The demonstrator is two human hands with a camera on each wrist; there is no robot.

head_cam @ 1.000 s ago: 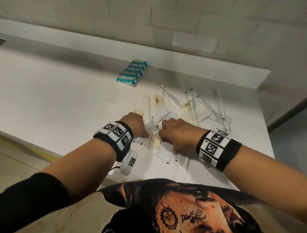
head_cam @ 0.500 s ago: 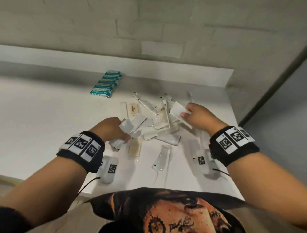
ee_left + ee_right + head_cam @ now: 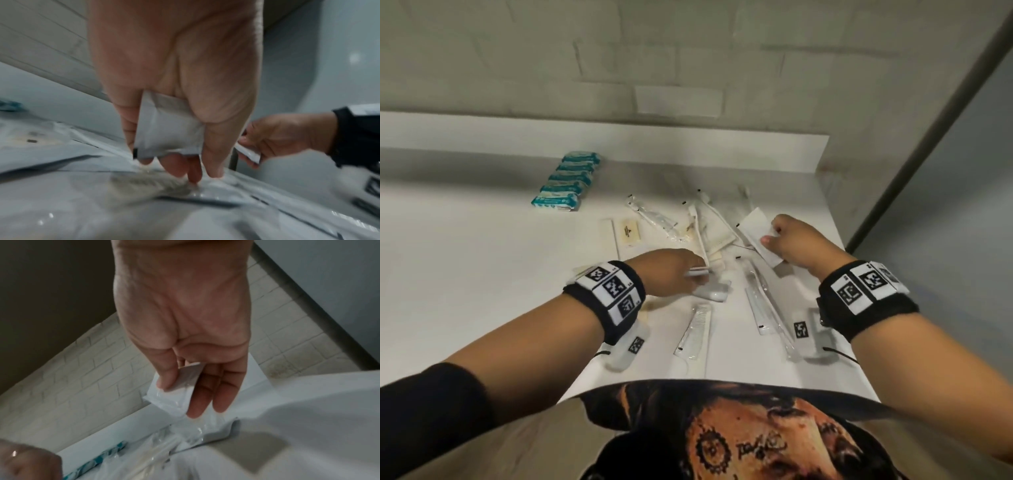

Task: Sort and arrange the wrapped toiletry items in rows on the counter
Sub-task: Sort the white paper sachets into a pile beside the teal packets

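A loose heap of clear-wrapped toiletry items (image 3: 709, 236) lies on the white counter (image 3: 465, 260). My left hand (image 3: 671, 274) hovers low over the heap's near edge and holds a white sachet (image 3: 166, 128) against its palm, fingertips (image 3: 193, 172) touching the wrappers below. My right hand (image 3: 791, 243) is at the heap's right side and pinches a flat white packet (image 3: 756, 233) between thumb and fingers; the same packet (image 3: 174, 392) shows in the right wrist view. Two wrapped combs (image 3: 695, 329) (image 3: 760, 305) lie nearer me.
Several teal soap packets (image 3: 566, 185) sit in a neat row at the back left. A small beige sachet (image 3: 630, 233) lies beside the heap. The counter ends at a tiled wall (image 3: 688, 51) behind and a dark door frame (image 3: 928, 120) at the right.
My right hand lifted a white packet from the near pile and carried it to the right rear of the heap. My left hand shifted right over the heap, still holding its sachet.
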